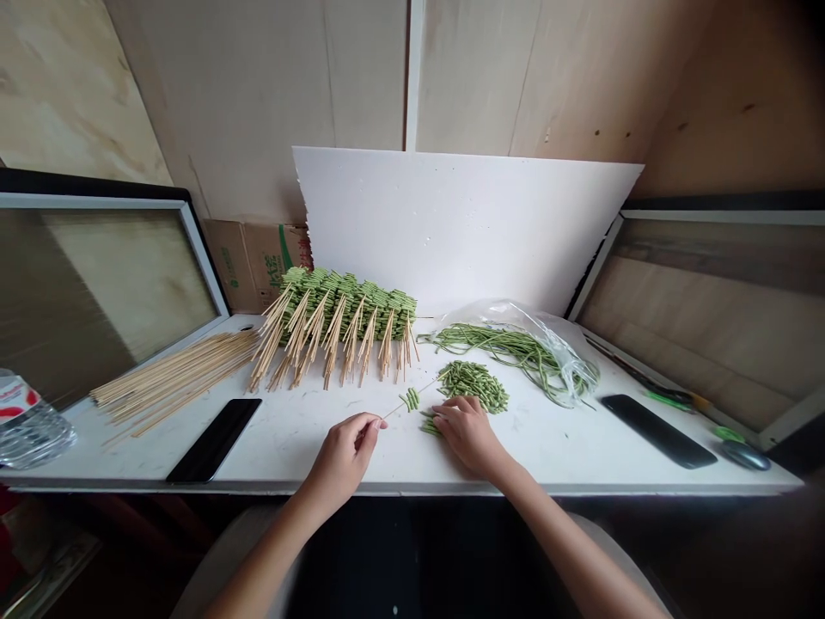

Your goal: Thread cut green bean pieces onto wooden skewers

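Note:
My left hand (345, 451) pinches the near end of a thin bamboo skewer (394, 409) that points up and right, with a few short green bean pieces (410, 398) threaded on it. My right hand (467, 432) rests on the white table (296, 434) with fingers curled over loose cut bean pieces (430, 425), just in front of a small heap of cut beans (473, 383). What the right fingers hold is hidden.
A stack of finished bean skewers (341, 322) lies behind, bare skewers (174, 378) at left. A plastic bag of long beans (522, 344) sits right. Two black phones (215, 439) (657, 430), a water bottle (29, 421), and a white board (464, 223).

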{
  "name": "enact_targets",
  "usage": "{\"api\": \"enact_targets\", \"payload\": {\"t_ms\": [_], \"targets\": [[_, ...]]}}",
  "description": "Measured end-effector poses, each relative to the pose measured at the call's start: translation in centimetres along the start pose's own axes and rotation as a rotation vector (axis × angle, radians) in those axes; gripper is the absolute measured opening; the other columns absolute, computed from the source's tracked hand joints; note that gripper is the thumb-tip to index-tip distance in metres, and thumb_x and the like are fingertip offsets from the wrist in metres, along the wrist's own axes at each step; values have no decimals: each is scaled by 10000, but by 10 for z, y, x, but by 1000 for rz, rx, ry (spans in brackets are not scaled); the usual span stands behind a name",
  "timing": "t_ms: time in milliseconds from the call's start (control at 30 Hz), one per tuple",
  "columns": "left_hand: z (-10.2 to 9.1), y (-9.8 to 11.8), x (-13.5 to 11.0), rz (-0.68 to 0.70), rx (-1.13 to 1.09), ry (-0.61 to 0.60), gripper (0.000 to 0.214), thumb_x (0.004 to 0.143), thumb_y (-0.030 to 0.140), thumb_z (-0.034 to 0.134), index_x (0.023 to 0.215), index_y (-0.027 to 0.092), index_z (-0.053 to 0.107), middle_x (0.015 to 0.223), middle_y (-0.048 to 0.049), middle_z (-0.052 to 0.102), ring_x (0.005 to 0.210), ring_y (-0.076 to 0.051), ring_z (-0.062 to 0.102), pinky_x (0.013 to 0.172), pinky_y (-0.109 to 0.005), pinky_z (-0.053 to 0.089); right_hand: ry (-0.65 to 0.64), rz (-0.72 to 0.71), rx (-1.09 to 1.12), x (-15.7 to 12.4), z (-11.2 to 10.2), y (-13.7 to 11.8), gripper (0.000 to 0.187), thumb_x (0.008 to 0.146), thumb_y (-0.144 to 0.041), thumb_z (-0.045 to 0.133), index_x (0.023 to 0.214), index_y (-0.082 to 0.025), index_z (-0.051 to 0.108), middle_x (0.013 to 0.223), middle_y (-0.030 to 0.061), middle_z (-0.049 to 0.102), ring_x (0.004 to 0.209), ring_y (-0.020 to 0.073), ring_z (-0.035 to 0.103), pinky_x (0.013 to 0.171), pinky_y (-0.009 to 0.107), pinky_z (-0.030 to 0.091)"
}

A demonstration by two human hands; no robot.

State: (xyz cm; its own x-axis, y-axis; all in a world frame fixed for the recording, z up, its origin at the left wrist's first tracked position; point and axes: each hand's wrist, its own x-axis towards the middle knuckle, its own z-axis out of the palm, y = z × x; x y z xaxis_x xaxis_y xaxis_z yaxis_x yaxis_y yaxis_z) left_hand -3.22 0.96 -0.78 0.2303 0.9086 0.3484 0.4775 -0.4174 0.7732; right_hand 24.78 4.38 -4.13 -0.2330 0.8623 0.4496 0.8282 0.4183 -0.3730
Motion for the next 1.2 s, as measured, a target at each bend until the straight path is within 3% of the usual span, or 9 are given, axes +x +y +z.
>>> {"api": "enact_targets", "payload": {"t_ms": [133,333,600,800,967,1100,1200], "targets": [[0,1,1,15,-1,18,367,1058,415,438,1008,180,715,933,-82,754,693,-180,620,655,-274,465,65,-15,-8,1,8,-5,269,1010,-355,552,1129,-286,784,1168,123,708,1248,371,515,1015,553,446],[2,2,2,40,-48,24,322,1050,395,469,999,178,702,902,-78,735,762,-192,662,696,-274,508,101,44,118,5,13,-3,220,974,-402,604,895,-265,758,971,89,747,1137,356,578,980,517,456],[4,0,2,48,-62,38,276,1037,376,506,985,179,693,853,-57,705,727,-171,636,666,-255,494,144,-19,55,5,12,-8,129,948,-262,631,929,-267,758,1050,106,724,1215,375,506,1011,541,451],[4,1,2,37,-59,25,262,1039,363,505,996,181,689,873,-56,708,746,-173,635,687,-263,494,116,39,56,3,14,-8,81,926,-228,650,916,-233,731,1074,127,675,1141,364,533,982,531,477],[5,0,2,35,-45,27,260,1041,364,502,993,182,681,869,-52,704,740,-169,632,684,-259,493,180,18,104,3,8,-13,130,943,-202,604,900,-233,723,1034,127,685,1134,367,541,976,528,468],[6,-3,0,51,-52,22,263,1043,369,497,1008,184,680,890,-60,711,755,-173,647,687,-257,504,239,158,234,8,-10,-7,165,946,-386,664,924,-264,773,985,100,750,1065,358,624,934,516,491],[8,-6,-1,63,-55,20,267,1043,378,497,1020,188,684,926,-71,722,798,-185,672,705,-262,519,241,340,491,14,-26,5,320,860,-541,750,980,-250,811,1016,106,787,1009,350,692,877,486,528]]}}
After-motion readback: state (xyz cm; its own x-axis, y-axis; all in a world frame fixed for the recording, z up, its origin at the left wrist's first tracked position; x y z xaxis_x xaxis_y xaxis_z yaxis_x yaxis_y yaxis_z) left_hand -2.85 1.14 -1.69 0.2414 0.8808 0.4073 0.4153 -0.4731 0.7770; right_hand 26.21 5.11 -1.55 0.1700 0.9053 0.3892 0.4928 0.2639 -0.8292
